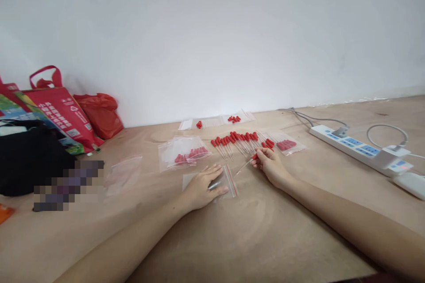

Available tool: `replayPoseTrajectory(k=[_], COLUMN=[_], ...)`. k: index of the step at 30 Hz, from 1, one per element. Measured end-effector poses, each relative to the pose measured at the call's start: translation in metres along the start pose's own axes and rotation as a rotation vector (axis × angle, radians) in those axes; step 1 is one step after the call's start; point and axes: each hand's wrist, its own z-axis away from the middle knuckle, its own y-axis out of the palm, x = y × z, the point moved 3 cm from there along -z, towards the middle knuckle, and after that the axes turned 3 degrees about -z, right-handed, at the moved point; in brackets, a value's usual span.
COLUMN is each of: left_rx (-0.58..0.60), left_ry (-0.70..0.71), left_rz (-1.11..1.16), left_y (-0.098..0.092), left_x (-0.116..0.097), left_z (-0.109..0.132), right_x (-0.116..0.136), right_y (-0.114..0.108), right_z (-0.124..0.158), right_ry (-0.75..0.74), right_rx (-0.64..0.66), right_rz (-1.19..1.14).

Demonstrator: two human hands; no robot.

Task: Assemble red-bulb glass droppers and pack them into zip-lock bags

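Observation:
My left hand (202, 188) lies on a clear zip-lock bag (231, 181), fingers stretched out and thumb apart, pressing it to the table. The bag's red-striped opening faces right. In my right hand (270, 166), thumb and fingers pinch the red bulb of a glass dropper (245, 166); its thin clear tip points down-left at the bag's mouth. Just beyond both hands, several more droppers with red bulbs (234, 136) lie in a loose row. Filled bags of red-bulbed droppers rest on the left (198, 152) and on the right (286, 145).
Farther back, bags (217, 121) with red pieces lie near the white wall (212, 44). A white power strip (352, 143) with cables is on the right. To the left are an unused-looking clear bag (124, 172), a black bag (29, 154) and red shopping bags (66, 115).

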Motion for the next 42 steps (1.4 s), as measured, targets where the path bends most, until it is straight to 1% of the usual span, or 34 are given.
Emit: replayPoseTrajectory(k=[5,9,12,16,21,25,28,29,31,33,34,35,37,39,40,42], left_rx=[0.008,-0.018,-0.038,-0.059,-0.091,-0.102,-0.108,-0.12,-0.179,-0.247,-0.249,-0.231,-0.1,0.003,0.032,0.053], left_ry=[-0.013,-0.004,0.002,0.005,0.019,0.029,0.07,0.083,0.076,0.046,0.04,0.045,0.092,0.096,0.082,0.06], left_rz=[-0.015,0.011,0.028,0.048,0.066,0.074,0.091,0.093,0.079,0.045,0.028,0.014,0.003,-0.011,-0.019,-0.037], left_y=[0.001,0.001,0.0,0.0,0.001,0.005,0.009,0.009,0.006,-0.002,-0.007,-0.011,-0.017,-0.02,-0.02,-0.018], left_x=[-0.001,-0.001,-0.001,-0.001,-0.005,-0.011,-0.019,-0.021,-0.023,-0.021,-0.019,-0.017,-0.011,-0.003,0.001,0.007], left_z=[0.0,0.001,0.001,0.001,-0.001,-0.005,-0.009,-0.009,-0.009,-0.005,-0.001,0.004,0.016,0.028,0.032,0.038], right_x=[0.004,0.005,0.004,0.003,0.005,0.005,0.005,0.005,0.006,0.007,0.007,0.007,0.008,0.009,0.01,0.012], right_y=[0.005,0.01,0.016,0.026,0.033,0.037,0.039,0.039,0.037,0.035,0.034,0.033,0.032,0.033,0.035,0.037], right_z=[0.003,0.008,0.015,0.026,0.034,0.037,0.037,0.036,0.033,0.032,0.031,0.031,0.031,0.032,0.033,0.036], right_ry=[0.059,0.106,0.146,0.211,0.24,0.26,0.256,0.239,0.202,0.196,0.205,0.215,0.219,0.206,0.192,0.173], right_rx=[0.035,0.039,0.084,0.221,0.435,0.597,0.7,0.728,0.757,0.757,0.75,0.74,0.704,0.665,0.661,0.686], right_rz=[-0.007,-0.068,-0.136,-0.19,-0.127,-0.109,-0.071,-0.033,0.06,0.142,0.17,0.192,0.238,0.291,0.321,0.369])
